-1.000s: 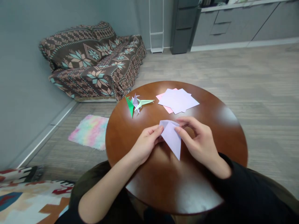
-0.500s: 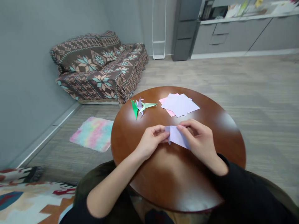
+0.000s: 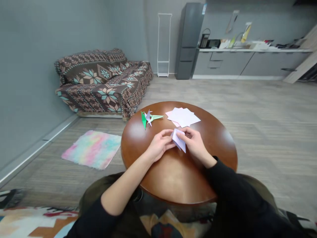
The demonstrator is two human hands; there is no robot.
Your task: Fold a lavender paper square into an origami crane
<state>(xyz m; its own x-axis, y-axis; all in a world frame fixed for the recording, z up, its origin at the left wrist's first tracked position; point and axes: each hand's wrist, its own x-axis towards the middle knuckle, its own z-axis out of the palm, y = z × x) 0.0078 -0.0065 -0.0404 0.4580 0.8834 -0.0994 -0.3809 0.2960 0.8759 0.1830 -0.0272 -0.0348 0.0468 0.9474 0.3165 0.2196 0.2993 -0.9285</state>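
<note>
Change: since a second ago my view has lifted and both hands now work farther out over the table, with the paper folded smaller between them.
Table (image 3: 218, 145): round, brown wood, glossy; my landmark for everything below.
Sofa (image 3: 104, 79): beyond the table's far left edge, under a patterned throw.
Mat (image 3: 91, 149): pastel, on the floor left of the table.
Paper stack (image 3: 184, 116): lilac and pink sheets on the table's far side.
Folded cranes (image 3: 148, 118): green, lilac, pale green, at the table's far left.
My left hand (image 3: 159, 147): forearm bare, reaching over the table's middle, fingers curled, pinching the lilac paper (image 3: 178, 140).
My right hand (image 3: 195, 144): black sleeve, fingers closed on the same paper's right edge.
</note>
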